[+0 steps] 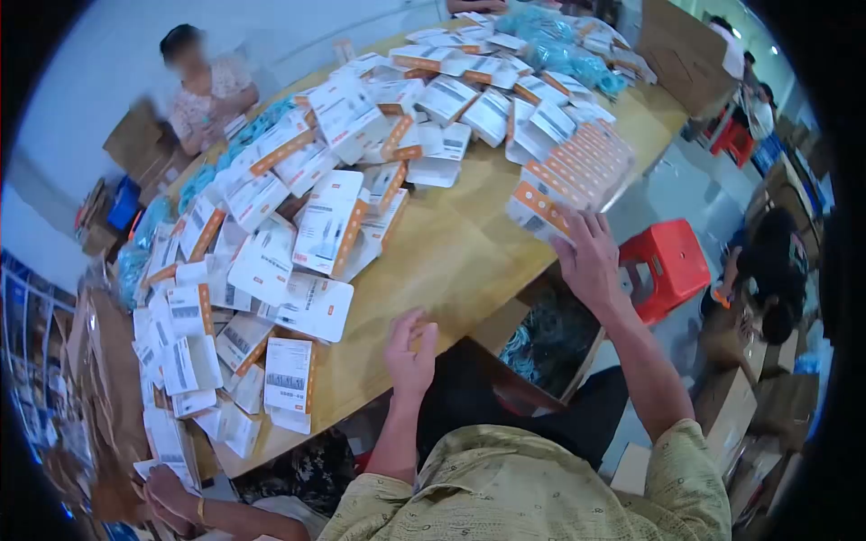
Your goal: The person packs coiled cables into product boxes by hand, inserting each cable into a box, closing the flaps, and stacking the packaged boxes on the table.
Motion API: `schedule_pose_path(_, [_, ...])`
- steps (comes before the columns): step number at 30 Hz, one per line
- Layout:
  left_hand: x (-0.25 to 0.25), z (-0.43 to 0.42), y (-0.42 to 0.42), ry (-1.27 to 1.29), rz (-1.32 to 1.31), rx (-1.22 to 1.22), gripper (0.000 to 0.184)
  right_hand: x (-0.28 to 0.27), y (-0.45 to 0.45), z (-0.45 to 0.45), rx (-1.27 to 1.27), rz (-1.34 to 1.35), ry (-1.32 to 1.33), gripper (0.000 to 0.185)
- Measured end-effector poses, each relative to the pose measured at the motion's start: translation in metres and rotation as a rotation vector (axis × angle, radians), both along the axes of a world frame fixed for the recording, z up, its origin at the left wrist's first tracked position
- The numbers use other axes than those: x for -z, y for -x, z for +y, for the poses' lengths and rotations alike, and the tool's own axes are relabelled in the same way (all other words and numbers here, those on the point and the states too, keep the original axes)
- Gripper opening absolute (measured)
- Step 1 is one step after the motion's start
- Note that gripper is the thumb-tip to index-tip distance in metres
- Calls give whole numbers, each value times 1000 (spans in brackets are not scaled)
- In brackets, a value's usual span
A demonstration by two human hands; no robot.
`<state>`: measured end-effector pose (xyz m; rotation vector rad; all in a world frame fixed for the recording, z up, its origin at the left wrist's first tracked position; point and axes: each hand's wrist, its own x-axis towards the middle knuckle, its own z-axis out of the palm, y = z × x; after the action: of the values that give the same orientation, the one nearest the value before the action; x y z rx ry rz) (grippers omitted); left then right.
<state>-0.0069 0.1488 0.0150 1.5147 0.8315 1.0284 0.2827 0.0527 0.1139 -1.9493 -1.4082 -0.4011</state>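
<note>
Orange-and-white boxes (pixel 577 171) stand packed side by side in a row at the table's right edge. At the near end of that row, my right hand (pixel 588 248) touches a box corner, its fingers stretched and spread against it. My left hand (pixel 412 350) hovers by the table's front edge, loosely curled with fingers apart and nothing in it. Left of it, a large heap of white cartons with orange sides (pixel 329 221) covers much of the table (pixel 433 243); several have raised flaps. One carton with a barcode label (pixel 289 383) lies near the front edge.
Teal bundles (pixel 550 45) lie along the heap's far side. A red stool (pixel 667 270) stands right of the table, and an open box with teal material (pixel 541 347) sits below its edge. One person (pixel 207 90) sits opposite; another person's hand (pixel 171 496) is at lower left.
</note>
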Motion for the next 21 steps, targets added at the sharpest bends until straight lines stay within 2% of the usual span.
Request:
schedule_pose_path(1, [1, 6, -2, 0, 9, -34, 30, 3, -14, 10, 65, -168, 43, 47])
schedule_pose_path(2, [1, 9, -2, 1, 8, -43, 30, 3, -20, 12, 56, -170, 44, 47])
schedule_pose_path(6, [0, 6, -3, -145, 68, -2, 29, 11, -36, 32, 249, -648, 23, 46])
schedule_pose_path(7, [0, 4, 3, -129, 81, -12, 29, 13, -29, 38, 233, -638, 36, 46])
schedule_pose_path(11, [-4, 7, -4, -147, 58, -6, 26, -5, -7, 63, 76, -374, 38, 43])
schedule_pose_path(14, [-6, 5, -4, -126, 75, -1, 24, 3, 11, 108, -11, 31, 198, 37])
schedule_pose_path(16, [-8, 6, -3, -114, 101, 1, 23, 4, 12, 148, 32, 96, 401, 41])
schedule_pose_path(19, [-10, 8, -4, -112, 72, 26, 22, 24, -3, 197, 115, 134, 431, 45])
schedule_pose_path(21, [-8, 7, -2, -75, 43, 6, 21, 35, -14, 223, 111, 261, 369, 40])
